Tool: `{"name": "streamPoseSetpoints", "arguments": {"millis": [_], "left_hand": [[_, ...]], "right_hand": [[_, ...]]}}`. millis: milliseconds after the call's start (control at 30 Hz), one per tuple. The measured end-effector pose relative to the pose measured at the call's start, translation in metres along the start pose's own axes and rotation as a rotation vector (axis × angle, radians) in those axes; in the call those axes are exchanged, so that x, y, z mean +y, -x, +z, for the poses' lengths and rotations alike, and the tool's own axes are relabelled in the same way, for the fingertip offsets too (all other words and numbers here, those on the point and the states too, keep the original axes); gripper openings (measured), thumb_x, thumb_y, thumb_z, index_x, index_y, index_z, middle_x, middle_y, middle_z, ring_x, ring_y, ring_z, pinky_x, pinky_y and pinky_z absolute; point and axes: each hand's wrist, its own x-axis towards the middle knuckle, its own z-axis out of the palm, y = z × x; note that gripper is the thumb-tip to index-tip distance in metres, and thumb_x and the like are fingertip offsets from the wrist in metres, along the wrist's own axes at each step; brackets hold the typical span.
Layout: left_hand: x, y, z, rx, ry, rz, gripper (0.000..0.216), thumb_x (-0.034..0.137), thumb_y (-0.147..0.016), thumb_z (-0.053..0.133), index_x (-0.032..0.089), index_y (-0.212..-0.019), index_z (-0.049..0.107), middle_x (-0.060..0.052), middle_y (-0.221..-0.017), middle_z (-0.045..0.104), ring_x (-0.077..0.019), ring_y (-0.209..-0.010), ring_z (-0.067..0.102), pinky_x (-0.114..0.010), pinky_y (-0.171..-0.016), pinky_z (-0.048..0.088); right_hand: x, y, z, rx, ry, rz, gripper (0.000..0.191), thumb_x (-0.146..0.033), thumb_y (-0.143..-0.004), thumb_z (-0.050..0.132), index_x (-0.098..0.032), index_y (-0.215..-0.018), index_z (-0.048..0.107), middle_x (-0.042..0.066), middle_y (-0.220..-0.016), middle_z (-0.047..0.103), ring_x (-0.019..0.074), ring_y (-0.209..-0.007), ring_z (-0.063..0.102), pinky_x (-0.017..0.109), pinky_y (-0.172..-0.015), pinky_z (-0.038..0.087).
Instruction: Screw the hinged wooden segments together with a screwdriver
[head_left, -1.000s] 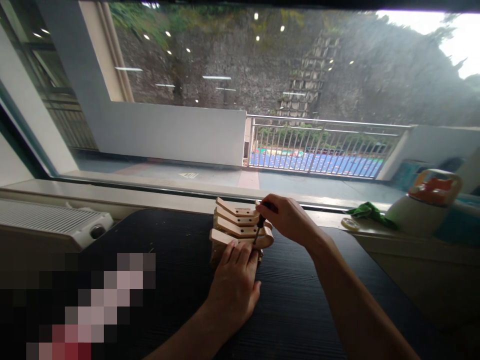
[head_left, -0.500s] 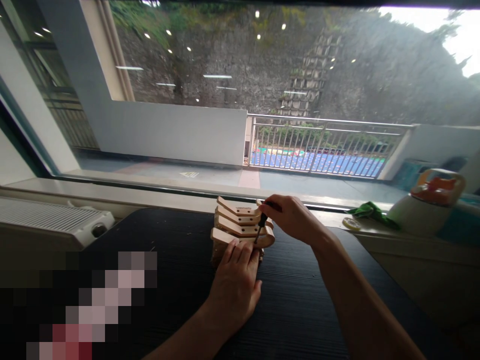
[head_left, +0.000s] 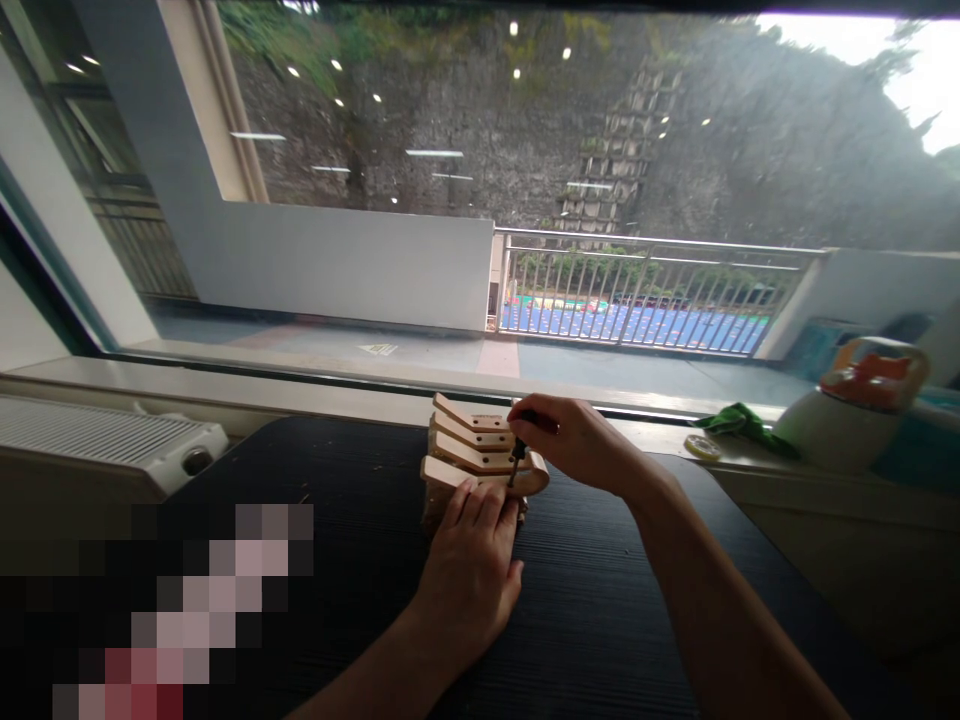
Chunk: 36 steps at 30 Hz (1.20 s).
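A light wooden assembly (head_left: 469,450) of several stacked curved slats stands on a black ribbed mat (head_left: 352,560). My left hand (head_left: 469,570) lies flat on its near side, fingers together and stretched out, pressing it down. My right hand (head_left: 574,435) is closed round the dark handle of a small screwdriver (head_left: 517,452). The screwdriver stands nearly upright with its tip on the front slat at the assembly's right end.
A white radiator (head_left: 97,440) sits at the left under the window sill (head_left: 300,385). On the sill to the right lie a green cloth (head_left: 739,420), a small round object (head_left: 699,446) and a white and orange container (head_left: 855,400). A blurred patch covers the lower left.
My right hand has shifted slightly left and the screwdriver stands more upright. My left hand and the wooden assembly have stayed in place.
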Motion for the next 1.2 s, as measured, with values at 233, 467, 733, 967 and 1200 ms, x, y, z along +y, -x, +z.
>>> {"name": "streamPoseSetpoints", "arguments": {"millis": [233, 467, 733, 967, 1200], "left_hand": [[0.0004, 0.0009, 0.0004, 0.0, 0.001, 0.001, 0.054, 0.03, -0.078, 0.056, 0.015, -0.128, 0.047, -0.011, -0.131, 0.048, -0.0281, -0.125, 0.041, -0.046, -0.112, 0.026], [0.0002, -0.0007, -0.0009, -0.005, 0.003, 0.007, 0.053, 0.03, -0.078, 0.056, 0.015, -0.128, 0.047, -0.011, -0.13, 0.049, -0.028, -0.124, 0.042, -0.047, -0.112, 0.027], [0.0042, 0.0038, -0.003, -0.001, 0.064, -0.019, 0.049, 0.025, -0.078, 0.056, 0.015, -0.126, 0.05, -0.01, -0.129, 0.051, -0.0267, -0.122, 0.044, -0.043, -0.108, 0.035], [0.0047, 0.0015, -0.0061, -0.018, 0.102, -0.016, 0.049, 0.025, -0.077, 0.057, 0.016, -0.125, 0.05, -0.009, -0.127, 0.052, -0.0266, -0.12, 0.045, -0.044, -0.108, 0.033], [0.0045, 0.0019, -0.0055, -0.029, 0.082, -0.019, 0.05, 0.027, -0.077, 0.058, 0.017, -0.125, 0.05, -0.009, -0.125, 0.052, -0.027, -0.118, 0.045, -0.045, -0.109, 0.032]], "right_hand": [[0.0031, -0.0043, 0.0023, 0.064, 0.041, 0.049, 0.022, -0.036, -0.085, 0.051, -0.018, -0.081, 0.063, -0.002, -0.062, 0.059, 0.0098, -0.054, 0.048, 0.022, -0.054, 0.032], [0.0036, -0.0048, 0.0041, 0.106, 0.15, 0.112, 0.03, -0.042, -0.086, 0.047, -0.018, -0.079, 0.064, 0.0, -0.06, 0.057, 0.0105, -0.053, 0.044, 0.023, -0.051, 0.028], [-0.0036, 0.0009, -0.0042, 0.024, 0.017, 0.001, 0.022, -0.035, -0.085, 0.05, -0.021, -0.085, 0.066, -0.002, -0.064, 0.06, 0.0093, -0.056, 0.048, 0.022, -0.053, 0.032], [0.0004, -0.0042, 0.0001, 0.07, 0.067, 0.05, 0.029, -0.042, -0.084, 0.051, -0.018, -0.076, 0.065, -0.002, -0.058, 0.057, 0.0089, -0.051, 0.044, 0.023, -0.052, 0.03], [0.0042, -0.007, 0.0043, 0.137, 0.175, 0.145, 0.035, -0.047, -0.086, 0.047, -0.019, -0.071, 0.062, -0.001, -0.056, 0.053, 0.0106, -0.051, 0.04, 0.025, -0.05, 0.025]]}}
